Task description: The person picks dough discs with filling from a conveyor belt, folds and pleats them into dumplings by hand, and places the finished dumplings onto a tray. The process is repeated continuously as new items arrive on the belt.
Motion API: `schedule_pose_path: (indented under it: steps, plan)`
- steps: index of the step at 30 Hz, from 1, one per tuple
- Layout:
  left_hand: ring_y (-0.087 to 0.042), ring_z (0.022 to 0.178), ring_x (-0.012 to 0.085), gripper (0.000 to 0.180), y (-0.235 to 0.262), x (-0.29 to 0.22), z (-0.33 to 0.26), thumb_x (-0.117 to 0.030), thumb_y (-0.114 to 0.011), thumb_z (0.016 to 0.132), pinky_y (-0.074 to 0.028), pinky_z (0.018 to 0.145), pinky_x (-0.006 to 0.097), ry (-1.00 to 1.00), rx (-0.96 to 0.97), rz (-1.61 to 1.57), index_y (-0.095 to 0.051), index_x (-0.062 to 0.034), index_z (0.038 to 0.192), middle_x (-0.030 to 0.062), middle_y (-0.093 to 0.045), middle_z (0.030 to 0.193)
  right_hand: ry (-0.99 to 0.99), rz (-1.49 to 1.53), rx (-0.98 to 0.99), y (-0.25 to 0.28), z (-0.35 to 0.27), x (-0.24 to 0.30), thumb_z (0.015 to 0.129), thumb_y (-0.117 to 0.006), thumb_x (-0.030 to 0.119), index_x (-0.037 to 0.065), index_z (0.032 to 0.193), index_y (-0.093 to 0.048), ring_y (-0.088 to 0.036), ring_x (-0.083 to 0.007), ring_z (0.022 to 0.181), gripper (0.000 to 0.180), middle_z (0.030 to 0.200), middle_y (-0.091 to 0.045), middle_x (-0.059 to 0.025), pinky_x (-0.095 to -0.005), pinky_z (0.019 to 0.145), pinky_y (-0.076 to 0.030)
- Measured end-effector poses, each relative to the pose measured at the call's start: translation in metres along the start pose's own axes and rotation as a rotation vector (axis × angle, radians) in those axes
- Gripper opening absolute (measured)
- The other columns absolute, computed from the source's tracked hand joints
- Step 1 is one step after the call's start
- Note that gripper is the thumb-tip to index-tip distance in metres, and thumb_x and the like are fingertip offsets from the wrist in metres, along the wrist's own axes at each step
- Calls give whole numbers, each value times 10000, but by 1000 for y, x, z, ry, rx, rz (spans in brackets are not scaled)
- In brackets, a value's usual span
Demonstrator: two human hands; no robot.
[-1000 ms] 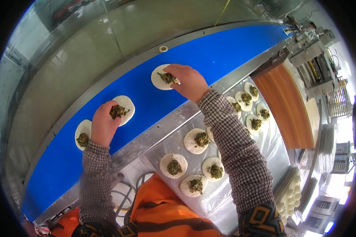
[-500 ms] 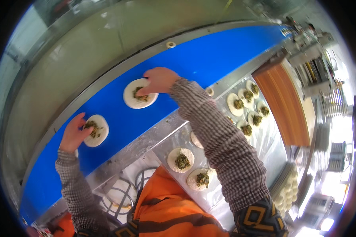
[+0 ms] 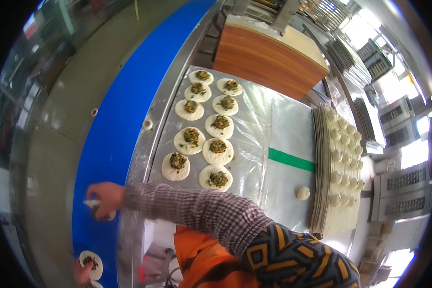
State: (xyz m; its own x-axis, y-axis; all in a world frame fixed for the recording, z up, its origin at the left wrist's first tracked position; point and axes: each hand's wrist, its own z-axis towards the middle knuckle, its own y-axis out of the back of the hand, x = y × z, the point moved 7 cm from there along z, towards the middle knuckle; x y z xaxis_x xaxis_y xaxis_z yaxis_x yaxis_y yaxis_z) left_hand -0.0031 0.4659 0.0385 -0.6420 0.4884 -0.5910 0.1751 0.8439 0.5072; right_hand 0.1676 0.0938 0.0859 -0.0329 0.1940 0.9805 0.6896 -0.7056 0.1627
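I'm watching the right hand (image 3: 108,198) over the blue belt (image 3: 105,153), its fingers sitting curved about a dough round (image 3: 90,204) that's lying beneath and just left of them; blur is hiding whether they're gripping. That hand is being the nearer one. Toward the lower edge, the left hand (image 3: 83,273) is touching the left side of a second round (image 3: 98,271); I'm not able to tell how wide its fingers are standing. This piece is showing no clear long axis. The frame is cutting off the left forearm.
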Motion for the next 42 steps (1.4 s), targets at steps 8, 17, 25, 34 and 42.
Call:
schedule_pose_path:
  steps: [8,17,25,34,42]
  plan:
    - [-459,1233,209,562,-113,-110,-24,-302,-611,909,-380,1050,370,-275,157,-1127,-398,-31,1353,108,-475,1329,-158,326,-597,276,-233,-64,799,-744,224,31,1374,-402,-629,-222,1010,697,1175,-623,-137,-354,847,-550]
    - [-581,1077,381,495,-449,-373,-38,-310,-541,908,-496,884,580,-67,972,-877,-434,-55,1319,180,-562,1224,-233,654,-970,455,-381,-162,862,-680,145,37,1233,-489,-634,-212,996,431,1124,-614,-92,-379,815,-580]
    - [-590,1069,284,369,-540,-446,-46,-107,-497,951,-546,864,473,-95,1183,-753,-411,-37,1304,138,-546,1209,-552,-803,-1266,471,-405,-153,830,-680,312,3,1117,-640,-625,-305,949,424,1056,-640,-205,-387,846,-502]
    - [-586,1079,194,379,-567,-442,-52,-116,-542,951,-519,910,359,-140,1108,-693,-431,-49,1308,82,-565,1200,-304,100,-629,325,-371,-101,927,-624,245,29,1112,-642,-583,-68,767,285,882,-667,-11,-216,690,-483]
    - [-624,1012,193,395,-633,-485,-30,-102,-615,895,-539,870,343,-219,1148,-523,-465,17,1240,100,-596,1135,-425,222,-1025,346,-411,-149,837,-699,150,5,930,-670,-618,-87,706,175,787,-660,-24,-231,629,-507]
